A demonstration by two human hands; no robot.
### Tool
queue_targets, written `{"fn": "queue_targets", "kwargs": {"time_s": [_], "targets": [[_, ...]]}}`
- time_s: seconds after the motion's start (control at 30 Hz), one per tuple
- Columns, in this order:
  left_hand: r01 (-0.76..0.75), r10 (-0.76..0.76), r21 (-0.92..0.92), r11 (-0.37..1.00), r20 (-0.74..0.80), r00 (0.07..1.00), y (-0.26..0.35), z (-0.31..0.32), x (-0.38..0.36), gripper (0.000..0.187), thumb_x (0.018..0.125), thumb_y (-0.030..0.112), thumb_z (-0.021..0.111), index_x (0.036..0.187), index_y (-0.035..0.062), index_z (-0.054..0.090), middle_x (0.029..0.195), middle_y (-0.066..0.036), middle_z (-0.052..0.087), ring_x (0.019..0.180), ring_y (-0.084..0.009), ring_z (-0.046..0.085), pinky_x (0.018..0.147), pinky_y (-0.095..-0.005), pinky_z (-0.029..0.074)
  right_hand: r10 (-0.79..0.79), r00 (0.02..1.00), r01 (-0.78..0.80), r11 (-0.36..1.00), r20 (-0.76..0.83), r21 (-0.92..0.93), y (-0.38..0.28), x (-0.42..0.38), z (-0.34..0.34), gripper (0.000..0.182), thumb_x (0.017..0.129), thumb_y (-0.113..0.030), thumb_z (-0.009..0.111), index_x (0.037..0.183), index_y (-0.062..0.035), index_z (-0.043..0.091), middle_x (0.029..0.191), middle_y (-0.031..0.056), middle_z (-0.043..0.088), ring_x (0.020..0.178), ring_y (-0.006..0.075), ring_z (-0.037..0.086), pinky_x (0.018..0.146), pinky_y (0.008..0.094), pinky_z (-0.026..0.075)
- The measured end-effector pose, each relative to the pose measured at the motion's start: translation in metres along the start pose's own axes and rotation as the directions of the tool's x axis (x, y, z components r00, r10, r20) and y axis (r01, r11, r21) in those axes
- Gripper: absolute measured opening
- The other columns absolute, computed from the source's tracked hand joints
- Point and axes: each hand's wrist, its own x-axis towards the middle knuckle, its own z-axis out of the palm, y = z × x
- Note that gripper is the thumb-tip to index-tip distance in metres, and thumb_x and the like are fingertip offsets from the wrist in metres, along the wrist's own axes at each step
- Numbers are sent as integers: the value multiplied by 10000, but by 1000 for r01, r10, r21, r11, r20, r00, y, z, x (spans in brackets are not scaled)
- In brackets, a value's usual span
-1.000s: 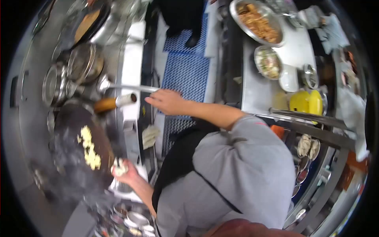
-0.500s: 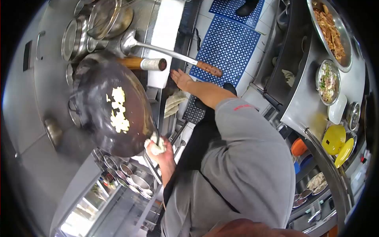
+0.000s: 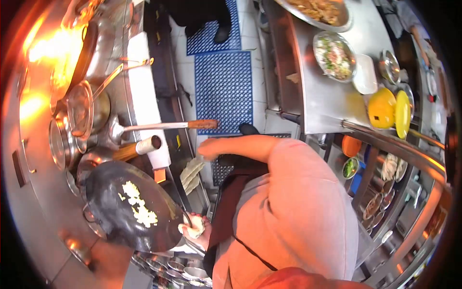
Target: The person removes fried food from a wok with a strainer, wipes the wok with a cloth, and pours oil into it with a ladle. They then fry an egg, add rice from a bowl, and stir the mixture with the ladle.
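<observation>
My left hand (image 3: 206, 232) is closed around the handle of a black wok (image 3: 110, 202), with a folded white cloth (image 3: 193, 227) between hand and handle. Pale yellow pieces that look like scrambled egg (image 3: 139, 206) lie in the wok. My right hand (image 3: 208, 149) is apart from the wok, just below the wooden handle of a ladle (image 3: 159, 126); its fingers are smeared. The ladle rests across the stove edge. Beside it lies a wooden-handled brush or whisk (image 3: 137, 148), its far end partly hidden by the pots.
Tall flames (image 3: 57, 53) rise around another wok at the upper left. A wire strainer (image 3: 80, 108) and steel pots stand by the stove. Another person's dark shoe (image 3: 222, 32) is on the blue mat (image 3: 224, 86). A counter (image 3: 320, 113) behind holds bowls of food.
The view has swung toward the stove's far end, bringing flames and another person's legs into sight. My right hand has drawn back from the stove edge; my left still holds the wok.
</observation>
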Motion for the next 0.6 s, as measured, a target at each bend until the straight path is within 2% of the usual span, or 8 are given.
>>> {"fn": "queue_targets", "kwargs": {"time_s": [0.07, 0.13, 0.17, 0.23, 0.27, 0.37, 0.53, 0.6], "targets": [[97, -102, 67, 993, 86, 991, 11, -19, 7, 602, 763, 466, 693, 1183, 65, 530, 1045, -82, 601, 901, -236, 599, 759, -396, 482, -6, 910, 124, 958, -414, 259, -9, -85, -19, 224, 833, -218, 588, 836, -15, 684, 766, 165, 670, 725, 288, 660, 685, 399, 516], [88, -85, -10, 996, 157, 984, 6, -21, 12, 585, 752, 450, 674, 1128, 28, 526, 1019, -92, 597, 881, -229, 564, 756, -364, 455, 405, 666, 234, 685, -627, 690, -10, -158, -27, 328, 902, -300, 569, 794, -5, 664, 700, 128, 652, 600, 217, 628, 542, 334, 492], [87, -82, -28, 996, 155, 984, 4, -9, 10, 580, 747, 448, 670, 1118, 27, 525, 1018, -92, 595, 878, -227, 555, 751, -358, 445, 620, 356, 395, 579, -699, 714, -12, -190, -33, 419, 938, -338, 517, 725, 7, 623, 682, 87, 638, 539, 161, 591, 490, 281, 469], [56, -51, -73, 996, 61, 997, 0, -16, 10, 560, 742, 429, 660, 1103, 21, 527, 1020, -93, 592, 869, -222, 550, 748, -354, 431, 925, 66, 609, 260, -374, 749, 8, -263, -55, 441, 964, -431, 431, 815, -33, 551, 655, 67, 562, 483, 126, 535, 394, 265, 433], [74, -69, -68, 995, 77, 995, 2, -26, 14, 545, 752, 421, 651, 1099, 17, 532, 1013, -105, 596, 848, -223, 553, 731, -353, 437, 966, -82, 719, 228, -246, 656, 17, -291, -63, 460, 960, -488, 399, 946, -43, 515, 671, 73, 545, 485, 151, 537, 362, 266, 412], [-65, 66, -98, 993, 8, 998, -6, -8, 12, 523, 762, 403, 638, 1087, 6, 540, 984, -116, 606, 842, -222, 572, 710, -347, 459, 966, -241, 829, 256, -95, 498, 46, -353, -82, 532, 949, -568, 351, 1097, -60, 400, 803, 133, 569, 509, 204, 552, 391, 292, 416], [-140, 130, -109, 984, -90, 987, -10, -11, 12, 476, 772, 380, 599, 1070, 13, 552, 963, -155, 627, 855, -251, 615, 709, -364, 499, 883, -414, 749, 469, -221, 469, 87, -394, -83, 283, 910, -261, 564, 1051, -30, 481, 815, 111, 575, 560, 223, 623, 399, 296, 490], [-161, 170, -150, 975, 49, 984, -15, -8, 14, 478, 784, 372, 590, 1094, 8, 585, 968, -188, 639, 825, -277, 626, 694, -368, 512, 960, -124, 791, 249, -251, 559, 106, -419, -83, 219, 906, -155, 568, 980, 48, 535, 802, 200, 654, 577, 223, 639, 439, 274, 549]]}}
